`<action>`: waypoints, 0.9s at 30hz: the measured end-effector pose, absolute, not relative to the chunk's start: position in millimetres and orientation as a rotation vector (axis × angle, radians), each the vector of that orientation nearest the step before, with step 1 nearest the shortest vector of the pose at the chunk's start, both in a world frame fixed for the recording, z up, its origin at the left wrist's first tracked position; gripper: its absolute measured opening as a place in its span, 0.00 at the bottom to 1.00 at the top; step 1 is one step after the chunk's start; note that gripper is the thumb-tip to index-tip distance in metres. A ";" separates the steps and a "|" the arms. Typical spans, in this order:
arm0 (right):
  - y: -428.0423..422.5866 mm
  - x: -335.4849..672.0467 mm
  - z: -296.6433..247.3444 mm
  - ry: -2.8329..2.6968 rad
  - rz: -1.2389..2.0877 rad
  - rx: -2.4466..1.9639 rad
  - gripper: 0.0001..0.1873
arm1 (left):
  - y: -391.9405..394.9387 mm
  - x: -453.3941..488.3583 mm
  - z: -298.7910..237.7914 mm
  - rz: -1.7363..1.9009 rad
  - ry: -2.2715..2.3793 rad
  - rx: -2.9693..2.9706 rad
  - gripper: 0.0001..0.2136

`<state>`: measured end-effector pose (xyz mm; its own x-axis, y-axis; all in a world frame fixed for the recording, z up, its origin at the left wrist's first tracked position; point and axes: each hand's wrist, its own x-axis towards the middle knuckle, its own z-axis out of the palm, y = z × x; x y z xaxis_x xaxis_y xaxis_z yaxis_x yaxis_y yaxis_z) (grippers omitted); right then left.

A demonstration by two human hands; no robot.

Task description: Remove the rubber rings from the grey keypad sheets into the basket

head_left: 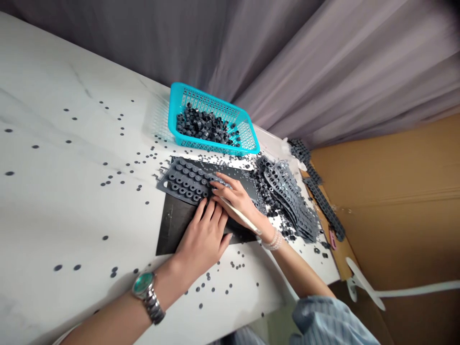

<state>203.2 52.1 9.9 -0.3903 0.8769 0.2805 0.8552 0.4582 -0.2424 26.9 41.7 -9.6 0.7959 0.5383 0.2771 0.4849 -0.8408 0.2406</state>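
Grey sheet (189, 181), turquoise basket (172, 110), blue-striped sleeve (323, 321)

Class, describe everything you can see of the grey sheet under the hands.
The grey sheet looks like moulded rubber or plastic, with rows of raised round studs, many dark-centred, and an oval hole near its left end. It lies on the black mat, that end jutting past the mat. The left hand appears to touch its near edge; the right hand covers its right part.

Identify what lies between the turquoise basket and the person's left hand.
In the head view: scattered small dark discs, part of the black mat, and the grey moulded sheet.
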 end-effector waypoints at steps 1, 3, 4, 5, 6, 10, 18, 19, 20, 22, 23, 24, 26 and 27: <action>52.8 203.3 9.5 -2.359 0.077 -1.461 0.09 | 41.6 26.8 -9.8 0.508 0.811 2.828 0.26; 54.6 203.1 8.5 -2.378 0.084 -1.463 0.09 | 41.5 26.8 -10.3 0.511 0.810 2.833 0.26; 55.9 202.9 7.9 -2.375 0.089 -1.464 0.09 | 41.5 26.9 -10.5 0.514 0.811 2.833 0.26; 57.5 202.7 7.0 -2.359 0.089 -1.465 0.09 | 41.7 27.0 -10.6 0.513 0.813 2.830 0.27; 59.3 202.8 6.1 -2.326 0.084 -1.467 0.09 | 41.9 27.2 -10.6 0.508 0.813 2.825 0.27; 68.0 208.4 4.7 -2.001 0.026 -1.551 0.08 | 42.8 27.3 -10.0 0.463 0.818 2.792 0.29; 71.6 221.5 13.2 -1.892 0.040 -1.659 0.08 | 42.3 26.5 -10.1 0.451 0.823 2.793 0.30; 70.8 219.7 11.8 -1.923 0.062 -1.645 0.08 | 42.2 26.5 -10.1 0.450 0.824 2.797 0.30; 70.0 217.3 9.9 -1.955 0.086 -1.626 0.08 | 42.1 26.6 -10.1 0.452 0.826 2.800 0.30; 69.1 211.8 6.0 -2.025 0.133 -1.583 0.08 | 41.9 26.8 -10.2 0.458 0.826 2.803 0.29; 69.1 209.2 4.4 -2.061 0.153 -1.562 0.09 | 41.8 26.9 -10.3 0.462 0.825 2.805 0.29; 69.4 206.9 3.2 -2.090 0.167 -1.546 0.09 | 41.8 27.0 -10.3 0.465 0.828 2.807 0.29; 70.8 203.7 2.2 -2.116 0.184 -1.535 0.09 | 41.8 27.3 -10.2 0.470 0.834 2.813 0.28; 71.6 202.6 2.3 -2.117 0.188 -1.538 0.09 | 41.9 27.5 -10.1 0.469 0.835 2.815 0.28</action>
